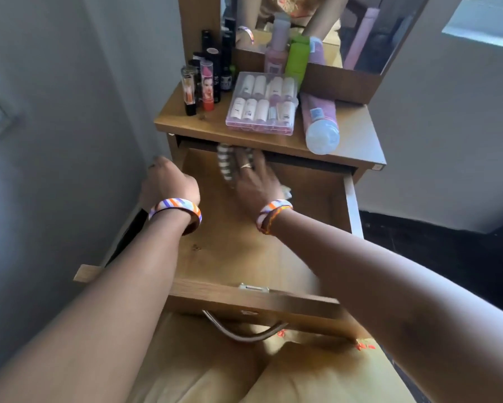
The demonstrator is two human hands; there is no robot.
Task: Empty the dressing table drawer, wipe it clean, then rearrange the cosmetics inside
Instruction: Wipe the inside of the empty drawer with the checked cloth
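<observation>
We log the task at its middle stage: emptying looks done, wiping is in progress, rearranging not begun.

Left to right. At 9 o'clock of the open drawer (244, 251), our left hand (169, 181) grips the drawer's left side wall, fingers curled over the edge, apparently steadying it. The drawer is pulled fully out toward us; the part of its wooden floor we can see holds no cosmetics.

At 12 o'clock inside the drawer, near the back under the tabletop lip, our right hand (251, 177) lies spread and flat, fingers extended, pressing a striped cloth (225, 162) against the drawer floor. Hand and cloth are motion-blurred, so we judge a wiping stroke across the back edge. The front and right portions of the floor show no cloth contact now; we cannot tell whether they are already clean.

Above, on the dressing table top (354, 132): lipsticks and dark bottles (206, 80) at 11 o'clock, a clear case of small bottles (263, 104) at 12, a pink bottle lying on its side (320, 123) at 1 o'clock, just beside the case.

Remaining, by our judgement: finish wiping, then return these items in order.
</observation>
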